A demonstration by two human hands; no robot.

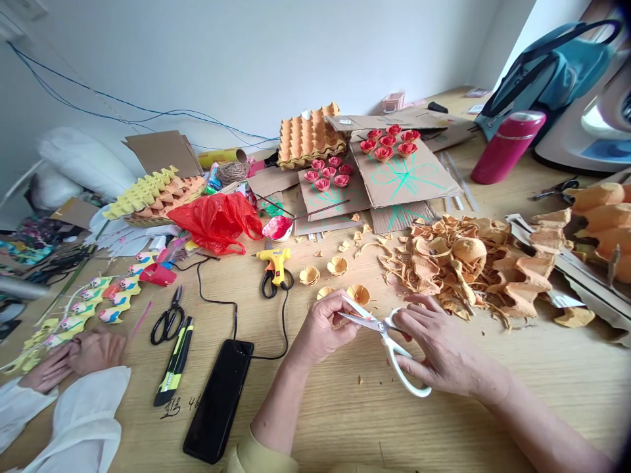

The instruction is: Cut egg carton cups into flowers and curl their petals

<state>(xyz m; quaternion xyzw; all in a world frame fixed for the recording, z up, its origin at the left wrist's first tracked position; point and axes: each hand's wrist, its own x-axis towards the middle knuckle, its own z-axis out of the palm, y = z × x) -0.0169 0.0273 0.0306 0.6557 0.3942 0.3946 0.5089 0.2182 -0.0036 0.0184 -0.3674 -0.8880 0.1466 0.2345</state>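
Observation:
White-handled scissors (380,326) are in my right hand (438,345), with fingers and thumb through the loops and the blades parted. My left hand (323,328) is pinched closed at the blades; a small piece between its fingertips is mostly hidden, so its kind cannot be made out. Just beyond the hands, an orange egg-carton cup (358,295) cut like a flower sits on the table. Another cup (325,293) is partly behind my left hand. Two more stand farther back, a cup (309,276) and a cup (338,265).
A yellow glue gun (274,261), black phone (218,401), utility knife (174,361) and black scissors (168,318) lie leftward. Carton scraps (428,263) pile up at right. Red paper-pulp flowers (384,152) stand on cardboard behind. Another person's hands (81,358) rest at far left.

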